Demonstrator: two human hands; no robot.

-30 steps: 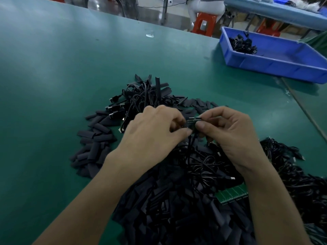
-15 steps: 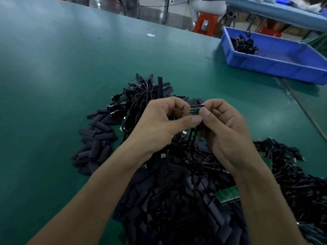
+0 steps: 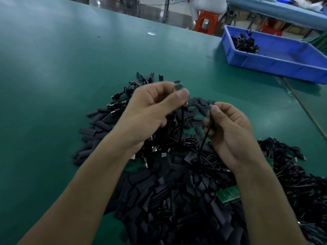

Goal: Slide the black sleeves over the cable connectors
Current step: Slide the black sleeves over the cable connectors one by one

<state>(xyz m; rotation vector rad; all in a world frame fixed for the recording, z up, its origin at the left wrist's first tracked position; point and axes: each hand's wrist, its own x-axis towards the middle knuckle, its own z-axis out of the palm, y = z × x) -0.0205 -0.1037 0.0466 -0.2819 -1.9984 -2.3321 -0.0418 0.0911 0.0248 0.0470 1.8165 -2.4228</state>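
1. Head view: the left hand [image 3: 150,110] pinches a cable connector [image 3: 178,86], held up over the middle of the table [image 3: 53,68].
2. The black sleeves [image 3: 168,200] lie piled by the near edge.
3. The right hand [image 3: 230,131] pinches a thin cable [image 3: 204,140]. I think a sleeve must be picked next and slid on straight.
4. The blue bin [image 3: 276,63] at the far right corner holds a few black cables [image 3: 246,44].

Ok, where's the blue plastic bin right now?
Head view: the blue plastic bin sits at the far right of the green table, beyond the right hand, with a tangle of black cables in its left end.
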